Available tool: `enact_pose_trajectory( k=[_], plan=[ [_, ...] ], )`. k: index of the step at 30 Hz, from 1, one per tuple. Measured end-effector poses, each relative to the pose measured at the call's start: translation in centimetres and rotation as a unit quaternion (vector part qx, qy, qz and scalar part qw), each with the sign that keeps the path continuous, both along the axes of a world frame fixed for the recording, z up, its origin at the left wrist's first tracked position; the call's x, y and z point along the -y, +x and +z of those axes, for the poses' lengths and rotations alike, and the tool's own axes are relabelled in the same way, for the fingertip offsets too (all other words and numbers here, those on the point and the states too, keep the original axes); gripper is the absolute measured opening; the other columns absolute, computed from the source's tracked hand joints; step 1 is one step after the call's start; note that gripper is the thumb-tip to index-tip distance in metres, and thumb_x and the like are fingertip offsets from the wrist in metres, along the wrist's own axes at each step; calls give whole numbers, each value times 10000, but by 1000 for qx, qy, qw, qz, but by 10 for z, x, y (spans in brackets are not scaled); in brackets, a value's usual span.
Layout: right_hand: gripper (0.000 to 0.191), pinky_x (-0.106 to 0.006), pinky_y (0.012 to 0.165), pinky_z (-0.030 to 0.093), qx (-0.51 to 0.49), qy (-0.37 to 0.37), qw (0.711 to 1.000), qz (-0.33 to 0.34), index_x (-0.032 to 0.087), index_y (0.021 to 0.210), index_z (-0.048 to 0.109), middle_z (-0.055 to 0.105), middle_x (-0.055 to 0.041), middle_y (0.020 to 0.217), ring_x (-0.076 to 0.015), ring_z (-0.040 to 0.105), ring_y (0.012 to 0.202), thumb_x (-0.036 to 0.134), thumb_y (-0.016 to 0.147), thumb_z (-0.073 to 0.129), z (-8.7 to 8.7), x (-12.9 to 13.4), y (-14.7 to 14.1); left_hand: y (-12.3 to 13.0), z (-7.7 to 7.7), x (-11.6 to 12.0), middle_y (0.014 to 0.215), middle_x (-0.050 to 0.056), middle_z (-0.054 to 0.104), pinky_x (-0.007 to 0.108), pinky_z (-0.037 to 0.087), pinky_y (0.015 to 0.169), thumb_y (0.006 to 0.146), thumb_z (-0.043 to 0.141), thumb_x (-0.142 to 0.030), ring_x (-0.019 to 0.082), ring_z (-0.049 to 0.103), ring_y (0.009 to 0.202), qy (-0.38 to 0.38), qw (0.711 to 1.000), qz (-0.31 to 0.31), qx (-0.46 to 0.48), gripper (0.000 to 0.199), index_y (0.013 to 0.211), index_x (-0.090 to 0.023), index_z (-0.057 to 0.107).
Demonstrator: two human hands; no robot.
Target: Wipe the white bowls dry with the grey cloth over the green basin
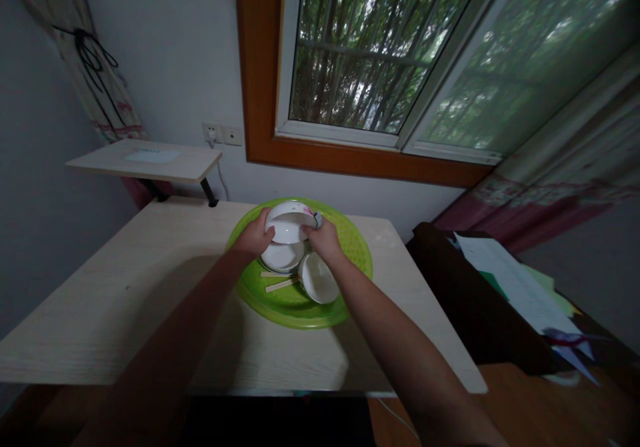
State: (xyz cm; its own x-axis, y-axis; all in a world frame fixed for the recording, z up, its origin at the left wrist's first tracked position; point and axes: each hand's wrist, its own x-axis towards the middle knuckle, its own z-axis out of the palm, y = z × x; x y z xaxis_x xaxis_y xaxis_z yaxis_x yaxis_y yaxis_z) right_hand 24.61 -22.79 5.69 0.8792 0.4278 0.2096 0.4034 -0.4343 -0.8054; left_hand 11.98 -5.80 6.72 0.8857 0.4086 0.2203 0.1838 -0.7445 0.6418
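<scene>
Both my hands hold a white bowl (289,227) with a pink floral mark, tilted so that its inside faces me. My left hand (254,237) is closed on its left rim, and my right hand (324,237) grips the right side. A small grey thing (318,219) shows at my right fingers; I cannot make out what it is. Under the raised bowl, a white dish (283,257) sits in a round green plastic tray (357,250). Another white bowl (320,280) lies tipped beside it, near my right wrist. Light wooden chopsticks (281,285) lie left of that bowl.
The tray stands on a pale wooden table (190,287). A raised shelf (145,160) with a paper sheet is at the back left. Behind the table are a wall and a window (370,47). A dark piece of furniture with papers (520,283) stands to the right.
</scene>
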Motion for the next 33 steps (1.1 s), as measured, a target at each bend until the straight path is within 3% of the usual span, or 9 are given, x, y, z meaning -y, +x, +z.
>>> enact_pose_trajectory(
  k=[3, 9, 23, 28, 33],
  plan=[
    [192, -312, 819, 547, 61, -18, 998, 11, 188, 982, 723, 761, -38, 891, -204, 690, 816, 185, 820, 620, 3, 3, -2, -1, 3, 2, 1185, 138, 735, 420, 539, 997, 919, 469, -201, 294, 702, 1103, 26, 1000, -16, -9, 529, 1446, -153, 480],
    [425, -315, 919, 525, 140, -29, 988, 62, 203, 1183, 711, 771, -69, 1123, -228, 706, 1024, 82, 792, 596, 2, 4, -3, -2, 1, 4, 1327, 149, 683, 440, 489, 1084, 882, 474, -120, 300, 657, 1203, 74, 997, -9, -19, 594, 1475, -163, 481],
    [580, -376, 1047, 502, 217, -39, 971, 95, 191, 1306, 671, 721, -99, 1284, -258, 673, 1153, 57, 749, 580, 10, 7, -10, -4, 2, 4, 1423, 142, 630, 443, 475, 1116, 827, 467, -55, 298, 632, 1254, 116, 993, -2, -4, 662, 1477, -180, 478],
    [540, -358, 1017, 513, 193, -1, 978, 80, 201, 1245, 710, 751, -79, 1225, -242, 688, 1124, 56, 749, 553, 8, 6, -6, -1, -1, 2, 1308, 157, 693, 438, 513, 1047, 861, 497, -111, 302, 682, 1163, 89, 996, 4, 9, 580, 1438, -169, 490],
    [365, -331, 905, 538, 130, 24, 991, 26, 197, 1110, 748, 788, -68, 1049, -232, 714, 952, 139, 815, 541, 7, 4, -2, 2, -4, -3, 1164, 116, 753, 342, 565, 891, 895, 588, -268, 230, 740, 966, -14, 999, 31, 34, 426, 1309, -184, 536]
  ],
)
